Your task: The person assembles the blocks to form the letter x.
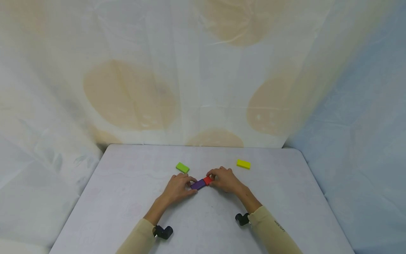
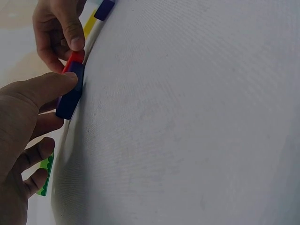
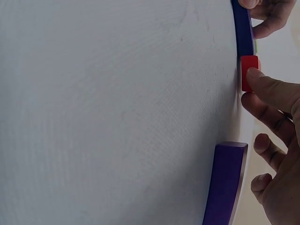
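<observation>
On the white table (image 1: 203, 225) my two hands meet over two small blocks lying end to end. My left hand (image 1: 189, 186) pinches the purple block (image 1: 198, 184) between thumb and fingers. In the left wrist view its thumb (image 2: 56, 84) presses that purple block (image 2: 70, 96). My right hand (image 1: 213, 178) pinches the red block (image 1: 207, 180), which touches the purple one's end. The right wrist view shows the thumb (image 3: 269, 86) on the red block (image 3: 248, 72), with the purple block (image 3: 242, 28) just beyond it.
A green block (image 1: 182, 167) lies just behind my left hand and a yellow block (image 1: 243, 164) behind and right of my right hand. A second purple block (image 3: 225, 183) lies close to my right hand. Cloth sheets hang at the table's back and sides.
</observation>
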